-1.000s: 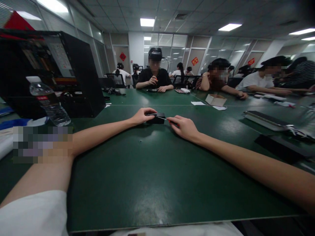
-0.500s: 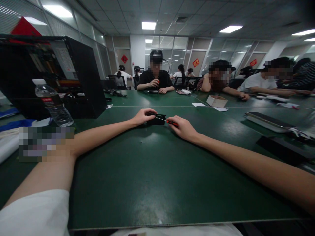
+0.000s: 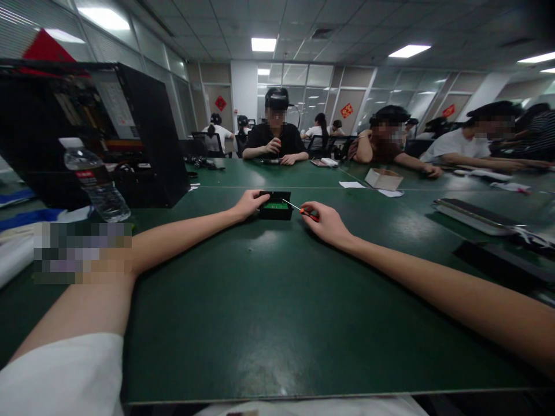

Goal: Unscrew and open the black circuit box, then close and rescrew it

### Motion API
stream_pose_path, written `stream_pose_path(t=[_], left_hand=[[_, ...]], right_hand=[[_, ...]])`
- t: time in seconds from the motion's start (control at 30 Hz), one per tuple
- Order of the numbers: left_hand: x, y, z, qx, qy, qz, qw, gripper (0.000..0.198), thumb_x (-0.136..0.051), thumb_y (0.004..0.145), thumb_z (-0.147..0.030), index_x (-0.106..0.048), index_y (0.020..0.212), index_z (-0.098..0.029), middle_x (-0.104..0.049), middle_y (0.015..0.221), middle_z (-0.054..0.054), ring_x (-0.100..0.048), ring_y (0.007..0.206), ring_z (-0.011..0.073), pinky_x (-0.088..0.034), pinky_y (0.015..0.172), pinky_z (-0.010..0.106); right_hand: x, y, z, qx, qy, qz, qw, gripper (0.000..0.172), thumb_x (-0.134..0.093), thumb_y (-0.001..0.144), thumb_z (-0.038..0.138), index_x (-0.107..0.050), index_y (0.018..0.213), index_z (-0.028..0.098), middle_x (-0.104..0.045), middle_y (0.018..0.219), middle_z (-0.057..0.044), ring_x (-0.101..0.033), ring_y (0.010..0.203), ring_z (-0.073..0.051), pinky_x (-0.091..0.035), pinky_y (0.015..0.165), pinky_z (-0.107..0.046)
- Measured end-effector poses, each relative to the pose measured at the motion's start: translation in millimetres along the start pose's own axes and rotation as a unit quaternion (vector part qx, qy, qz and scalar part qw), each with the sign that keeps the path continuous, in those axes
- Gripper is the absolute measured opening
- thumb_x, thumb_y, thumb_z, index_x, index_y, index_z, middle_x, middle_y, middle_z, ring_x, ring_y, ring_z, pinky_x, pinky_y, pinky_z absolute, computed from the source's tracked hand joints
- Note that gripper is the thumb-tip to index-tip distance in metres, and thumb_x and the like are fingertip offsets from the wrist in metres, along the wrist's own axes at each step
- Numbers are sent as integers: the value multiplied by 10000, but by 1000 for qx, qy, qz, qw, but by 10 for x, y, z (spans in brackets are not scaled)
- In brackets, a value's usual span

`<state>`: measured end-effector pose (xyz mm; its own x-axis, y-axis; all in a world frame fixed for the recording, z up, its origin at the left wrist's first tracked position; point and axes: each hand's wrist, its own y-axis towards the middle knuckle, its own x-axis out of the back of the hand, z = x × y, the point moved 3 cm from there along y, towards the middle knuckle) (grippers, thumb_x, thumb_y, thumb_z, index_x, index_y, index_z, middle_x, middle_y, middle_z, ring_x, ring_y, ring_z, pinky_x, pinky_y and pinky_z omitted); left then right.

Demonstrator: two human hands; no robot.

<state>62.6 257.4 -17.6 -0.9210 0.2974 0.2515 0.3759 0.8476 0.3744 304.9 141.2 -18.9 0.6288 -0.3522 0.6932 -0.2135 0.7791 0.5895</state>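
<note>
Black box (image 3: 276, 214) gapes, green inside, left fingers (image 3: 262, 199) pinching it, right fingers (image 3: 309, 205) a screwdriver (image 3: 310, 216).

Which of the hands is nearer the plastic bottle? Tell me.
Left. The left hand, holding the open black box, is to the right of the plastic bottle; the right hand, holding a screwdriver, is farther right.

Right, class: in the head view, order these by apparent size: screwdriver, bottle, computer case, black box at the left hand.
1. Computer case
2. Bottle
3. Black box
4. Screwdriver, thinnest
</note>
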Motion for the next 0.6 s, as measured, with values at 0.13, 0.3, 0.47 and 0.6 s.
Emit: stream_pose_path(t=[0.13,0.3,0.47,0.6], left_hand=[[8,5,22,27,-23,-15,999,337,-721,786,-403,-728,923,-95,-693,767,45,-559,643,131,-395,609,249],[17,10,34,63,-53,-22,996,289,-739,790,-379,-710,890,-109,-671,726,34,-540,596,118,-374,565,241],[19,19,39,96,-80,-18,992,291,-779,763,-380,-691,842,-114,-670,703,37,-559,587,117,-410,576,245],[3,-6,9,108,-99,1,989,308,-810,739,-374,-696,837,-106,-680,695,40,-568,577,114,-417,567,238]], right_hand=[[1,25,-77,-47,18,-19,999,275,-591,874,286,-659,1124,195,-727,1026,-71,-666,884,-208,-525,833,-369],[-3,45,-165,-81,28,-36,996,290,-590,856,305,-651,1113,184,-725,977,-77,-660,853,-206,-528,801,-363],[-18,63,-271,-91,23,-49,994,294,-585,859,337,-646,1098,177,-709,922,-81,-652,793,-207,-534,759,-372],[-46,70,-330,-80,11,-43,996,289,-595,857,336,-644,1094,179,-700,973,-100,-654,819,-216,-549,793,-400]])
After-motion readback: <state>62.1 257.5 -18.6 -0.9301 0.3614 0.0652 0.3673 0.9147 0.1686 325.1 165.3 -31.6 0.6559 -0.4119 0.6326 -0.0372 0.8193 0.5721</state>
